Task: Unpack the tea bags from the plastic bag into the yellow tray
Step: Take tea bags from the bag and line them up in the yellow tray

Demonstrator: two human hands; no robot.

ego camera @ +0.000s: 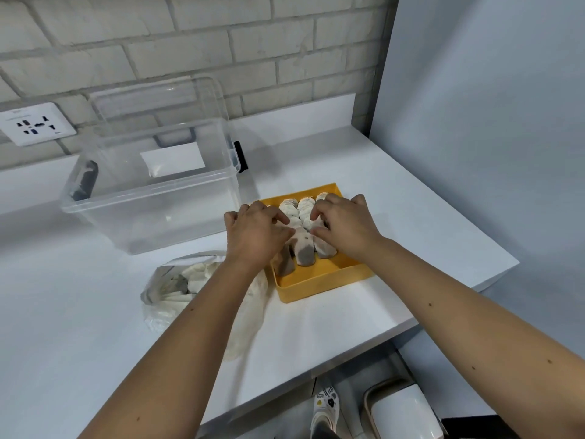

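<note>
A yellow tray point(319, 285) sits on the white counter, holding several tea bags point(303, 251) lined up in rows. My left hand point(253, 232) and my right hand point(345, 224) are both over the tray, fingertips pressing on the tea bags in the middle. I cannot tell whether either hand grips a bag. A clear plastic bag point(177, 283) with more tea bags lies left of the tray, partly under my left forearm.
A clear plastic storage box point(152, 198) stands open at the back left, its lid leaning on the brick wall. A wall socket point(34, 123) is at far left. The counter edge runs close to the tray's right. A white bin point(402, 410) stands on the floor below.
</note>
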